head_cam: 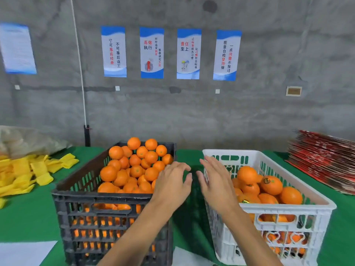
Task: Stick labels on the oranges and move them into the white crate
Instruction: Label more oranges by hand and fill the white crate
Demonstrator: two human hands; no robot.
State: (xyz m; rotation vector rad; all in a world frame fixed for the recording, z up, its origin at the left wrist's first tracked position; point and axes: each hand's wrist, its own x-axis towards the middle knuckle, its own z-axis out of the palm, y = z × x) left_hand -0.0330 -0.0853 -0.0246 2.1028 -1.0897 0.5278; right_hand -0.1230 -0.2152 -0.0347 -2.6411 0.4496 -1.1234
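Both hands (172, 181) (215, 179) empty, fingers (206, 162) loosely spread between crates.

Two bare forearms — no sleeves, gloves, rings or watch showing.

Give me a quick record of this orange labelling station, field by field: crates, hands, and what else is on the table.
black crate: left of centre, heaped with oranges
white crate: right of centre, partly filled; labelled orange visible on top
left hand: empty, fingers loosely curled, over the black crate's right edge
right hand: empty, fingers straight, over the white crate's left edge
table: green cover
yellow pieces: pile at far left
red stack: flat sheets at far right
wall posters: row on the concrete wall behind
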